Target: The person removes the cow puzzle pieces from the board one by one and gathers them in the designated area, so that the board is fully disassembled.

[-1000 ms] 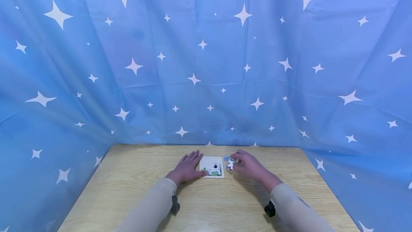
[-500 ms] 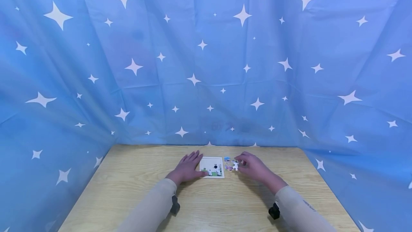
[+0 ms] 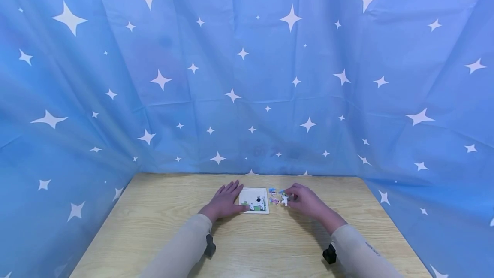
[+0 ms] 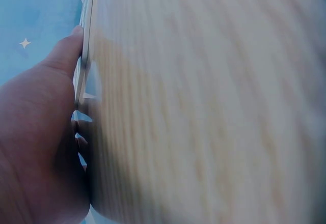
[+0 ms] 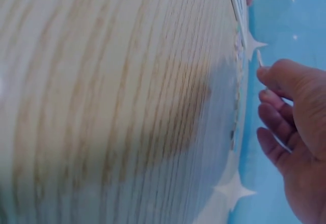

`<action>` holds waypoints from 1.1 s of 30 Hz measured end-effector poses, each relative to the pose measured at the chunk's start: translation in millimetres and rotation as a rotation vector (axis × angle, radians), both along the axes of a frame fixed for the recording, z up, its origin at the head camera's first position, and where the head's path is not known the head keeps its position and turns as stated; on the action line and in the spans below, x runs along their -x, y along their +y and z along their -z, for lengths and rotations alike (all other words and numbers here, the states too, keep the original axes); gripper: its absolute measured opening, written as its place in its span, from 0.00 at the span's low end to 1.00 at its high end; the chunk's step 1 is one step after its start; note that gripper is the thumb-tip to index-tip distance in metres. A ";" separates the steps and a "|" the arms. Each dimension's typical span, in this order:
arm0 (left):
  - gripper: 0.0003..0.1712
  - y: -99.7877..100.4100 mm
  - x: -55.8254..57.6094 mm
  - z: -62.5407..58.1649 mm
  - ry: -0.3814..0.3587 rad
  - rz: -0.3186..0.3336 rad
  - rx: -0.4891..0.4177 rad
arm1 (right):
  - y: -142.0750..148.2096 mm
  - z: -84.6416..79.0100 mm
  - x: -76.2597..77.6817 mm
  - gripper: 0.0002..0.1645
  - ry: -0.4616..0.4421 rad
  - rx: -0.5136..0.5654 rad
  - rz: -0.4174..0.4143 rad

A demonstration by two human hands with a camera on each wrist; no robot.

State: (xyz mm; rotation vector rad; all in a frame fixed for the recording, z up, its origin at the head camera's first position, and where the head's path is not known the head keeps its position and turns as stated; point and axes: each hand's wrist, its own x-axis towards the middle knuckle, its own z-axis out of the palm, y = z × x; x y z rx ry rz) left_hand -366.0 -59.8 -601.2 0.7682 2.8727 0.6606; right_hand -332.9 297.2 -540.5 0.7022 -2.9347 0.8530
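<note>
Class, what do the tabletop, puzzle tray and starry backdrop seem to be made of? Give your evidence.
Tabletop: wood or laminate imitating it, judging by its streaky grain; bluish reflections suggest slight sheen.
Puzzle tray: perhaps thin wood or board, pale and smooth, with straight, seemingly stiff edges.
Starry backdrop: probably fabric or thin plastic, printed, hanging in creased folds.

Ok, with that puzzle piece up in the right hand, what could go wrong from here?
1. The right hand pinches the puzzle piece above the table, so it might slip and drop.
2. Loose pieces lie between it and the tray; a low pass could scatter them.
3. The left hand has its thumb over the tray's near left corner, so it might get in the way there.
</note>
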 end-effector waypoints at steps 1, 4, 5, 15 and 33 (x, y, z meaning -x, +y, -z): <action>0.60 -0.4 1.1 0.9 -0.002 0.000 -0.003 | 0.1 0.5 0.0 0.25 -0.009 0.006 0.000; 0.61 -1.5 5.7 5.7 -0.007 0.001 0.002 | 0.3 1.3 -1.0 0.24 -0.027 0.014 0.003; 0.61 -1.7 6.1 6.2 -0.005 0.003 0.003 | 0.4 1.7 -1.1 0.25 -0.030 0.018 0.000; 0.59 0.4 -4.7 -7.2 -0.011 -0.002 0.019 | 2.4 8.9 -1.6 0.23 -0.020 0.008 -0.054; 0.57 0.1 -15.9 -23.1 -0.017 0.003 0.008 | 0.1 13.0 1.4 0.22 -0.030 -0.019 -0.008</action>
